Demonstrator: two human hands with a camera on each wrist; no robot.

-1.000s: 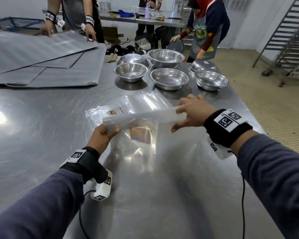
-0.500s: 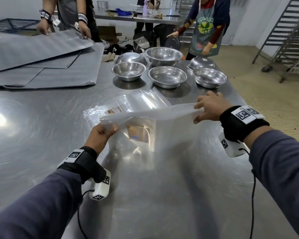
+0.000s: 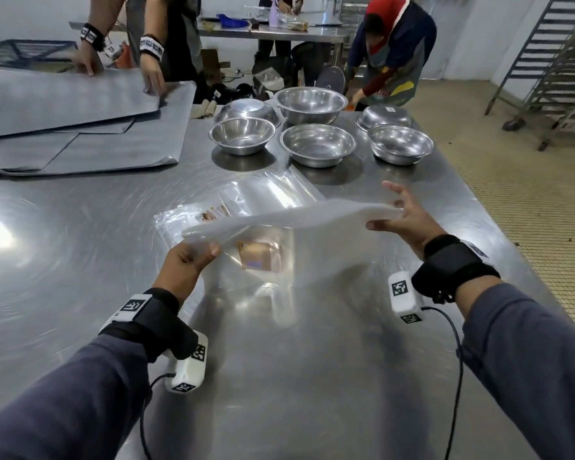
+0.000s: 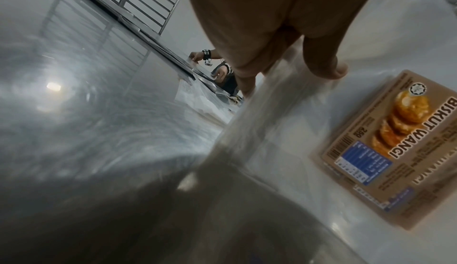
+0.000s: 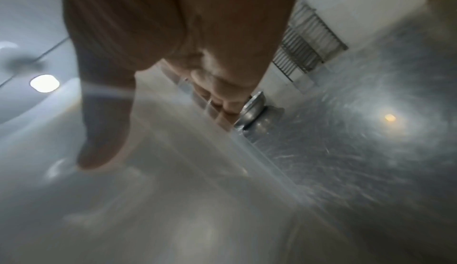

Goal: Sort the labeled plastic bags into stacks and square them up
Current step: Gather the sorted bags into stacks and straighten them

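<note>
A stack of clear plastic bags (image 3: 292, 219) hangs above the steel table (image 3: 63, 260), held by its top edge between both hands. My left hand (image 3: 193, 257) pinches the left corner, thumb on top. My right hand (image 3: 402, 217) grips the right end, thumb underneath and some fingers spread. A brown label (image 3: 259, 255) shows through the hanging bags; the left wrist view reads it as "BISKUT WANGI" (image 4: 385, 147). More labeled clear bags (image 3: 233, 204) lie flat on the table behind the held stack.
Several steel bowls (image 3: 317, 144) stand at the table's far side. Large grey sheets (image 3: 80, 127) cover the far left, handled by another person (image 3: 146, 54). A second person (image 3: 392, 61) bends beyond the bowls. Metal racks (image 3: 551, 61) stand far right.
My right hand has moved right and slightly up, spreading the held stack's top edge wider. The left hand keeps its pinch in about the same place.
</note>
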